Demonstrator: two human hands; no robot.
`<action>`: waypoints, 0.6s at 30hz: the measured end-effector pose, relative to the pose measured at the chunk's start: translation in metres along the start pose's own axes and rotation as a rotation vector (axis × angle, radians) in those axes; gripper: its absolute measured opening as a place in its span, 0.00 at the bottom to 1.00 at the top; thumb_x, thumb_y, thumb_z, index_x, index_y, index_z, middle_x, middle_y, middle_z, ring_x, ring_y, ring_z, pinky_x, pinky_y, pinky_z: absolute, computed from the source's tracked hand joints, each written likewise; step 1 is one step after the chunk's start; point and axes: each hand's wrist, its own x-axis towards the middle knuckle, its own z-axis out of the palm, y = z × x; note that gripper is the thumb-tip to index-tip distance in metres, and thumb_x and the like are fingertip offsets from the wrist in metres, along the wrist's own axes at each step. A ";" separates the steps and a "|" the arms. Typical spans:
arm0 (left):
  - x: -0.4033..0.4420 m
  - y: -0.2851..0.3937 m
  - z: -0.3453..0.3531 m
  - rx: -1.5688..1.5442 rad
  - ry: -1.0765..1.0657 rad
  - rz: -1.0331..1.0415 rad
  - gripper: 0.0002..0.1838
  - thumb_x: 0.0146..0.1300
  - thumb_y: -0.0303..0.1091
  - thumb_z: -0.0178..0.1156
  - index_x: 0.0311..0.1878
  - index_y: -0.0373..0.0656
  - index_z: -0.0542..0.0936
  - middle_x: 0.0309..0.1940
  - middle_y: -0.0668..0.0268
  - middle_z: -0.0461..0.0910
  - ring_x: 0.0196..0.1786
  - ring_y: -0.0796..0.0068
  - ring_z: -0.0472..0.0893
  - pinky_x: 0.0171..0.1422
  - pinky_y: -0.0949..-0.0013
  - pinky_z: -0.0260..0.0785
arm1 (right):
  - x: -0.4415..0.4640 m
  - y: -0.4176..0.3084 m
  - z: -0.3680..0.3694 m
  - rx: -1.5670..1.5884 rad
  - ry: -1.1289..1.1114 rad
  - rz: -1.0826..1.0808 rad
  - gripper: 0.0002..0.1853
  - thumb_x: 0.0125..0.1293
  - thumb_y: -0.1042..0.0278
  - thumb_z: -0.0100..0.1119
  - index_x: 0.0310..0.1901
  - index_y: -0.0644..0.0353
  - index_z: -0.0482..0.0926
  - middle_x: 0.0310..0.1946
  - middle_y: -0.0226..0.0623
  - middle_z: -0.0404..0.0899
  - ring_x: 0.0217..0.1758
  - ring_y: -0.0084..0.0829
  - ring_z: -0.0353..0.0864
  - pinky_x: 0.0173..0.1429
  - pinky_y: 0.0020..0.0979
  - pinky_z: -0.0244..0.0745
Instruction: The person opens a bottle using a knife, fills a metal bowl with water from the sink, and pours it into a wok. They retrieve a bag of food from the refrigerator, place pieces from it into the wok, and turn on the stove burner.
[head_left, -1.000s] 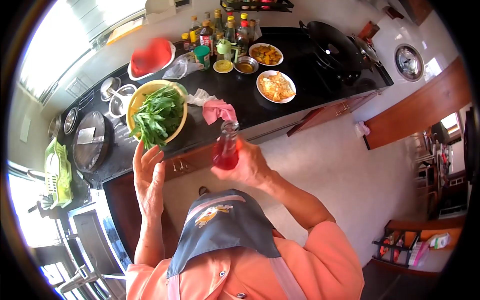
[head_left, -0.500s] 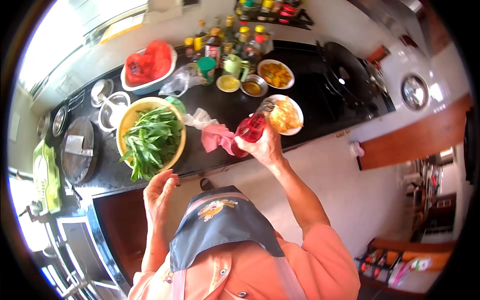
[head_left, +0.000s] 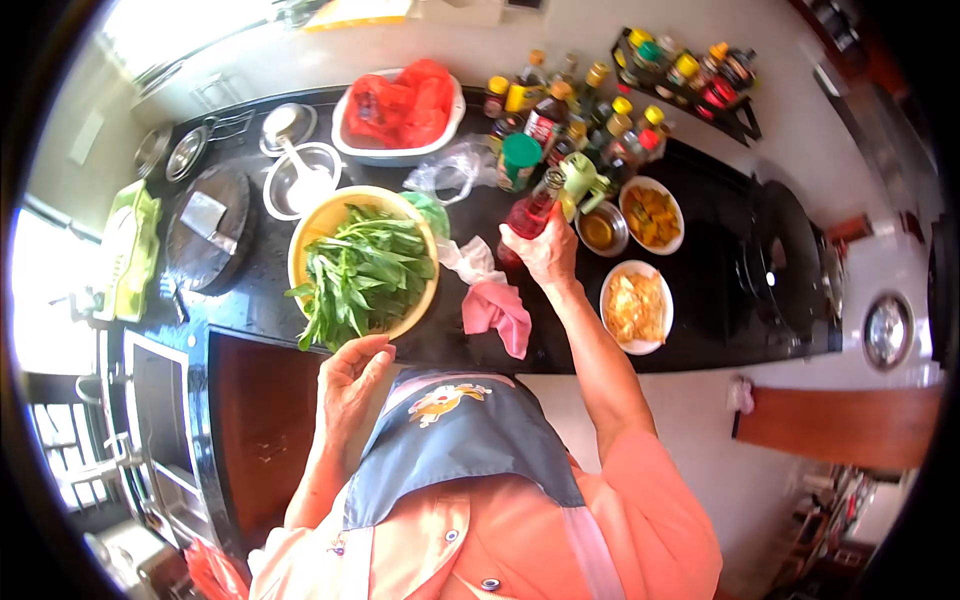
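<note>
My right hand [head_left: 545, 250] is wrapped round a glass bottle of red liquid [head_left: 530, 214], held over the black counter beside a light green jug [head_left: 578, 182]. Near the counter's front edge is my left hand [head_left: 352, 385], its fingers loosely curled and apart with nothing between them. Just above it stands a yellow bowl [head_left: 298, 262] full of leafy greens [head_left: 368, 270]. Between the bowl and my right arm lie a pink cloth [head_left: 497, 315] and a crumpled white one [head_left: 470, 262].
Dishes of yellow food [head_left: 636, 307] and orange-brown food [head_left: 652, 216] sit right of my right hand, near a metal bowl [head_left: 602, 230]. A black wok [head_left: 785, 258] is further right. At the left is a cleaver [head_left: 208, 220] on a round board [head_left: 232, 190]. Several bottles stand behind.
The view has turned and shifted. My right hand has carried the red bottle further over the counter, towards the jug and bottles. My left hand stays near the greens, its fingers more curled.
</note>
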 end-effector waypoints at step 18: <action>-0.071 -0.030 0.041 -0.014 0.339 -0.084 0.16 0.73 0.32 0.65 0.59 0.34 0.83 0.47 0.62 0.88 0.52 0.77 0.84 0.60 0.72 0.76 | 0.048 0.031 0.045 0.132 0.014 -0.137 0.65 0.51 0.45 0.85 0.79 0.70 0.52 0.72 0.66 0.65 0.74 0.61 0.68 0.76 0.48 0.66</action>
